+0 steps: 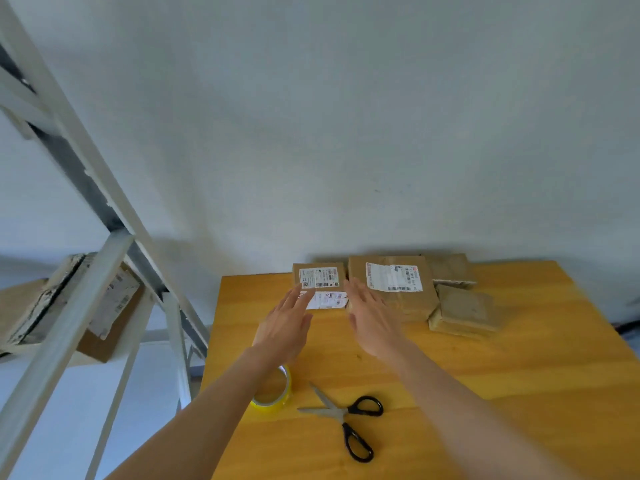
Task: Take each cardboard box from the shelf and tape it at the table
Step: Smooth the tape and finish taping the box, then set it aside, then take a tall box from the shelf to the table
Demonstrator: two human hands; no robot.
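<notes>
Well to the left of the left hand, a cardboard box [110, 306] is seen lying on the shelf [69, 299], not yet fetched; it sits behind the frame's rails and could be snagged on them when drawn out. Beneath the left forearm, just behind the wrist, the yellow tape roll [273, 393] is partly hidden, and it could be swept towards the left edge of the table [519, 375] if that arm is drawn back carelessly. The left hand [287, 323] is held flat with straight fingers and nothing is gripped; the right hand [375, 320] is likewise spread and empty. Between their fingertips the small labelled box [320, 277] rests at the far side of the table; whether it is touched cannot be told. If it is pressed unevenly, it may be shoved against the larger box [391, 282] just right of the right hand. The scissors [349, 417], lying with blades apart behind the right wrist, could be caught by that forearm.
</notes>
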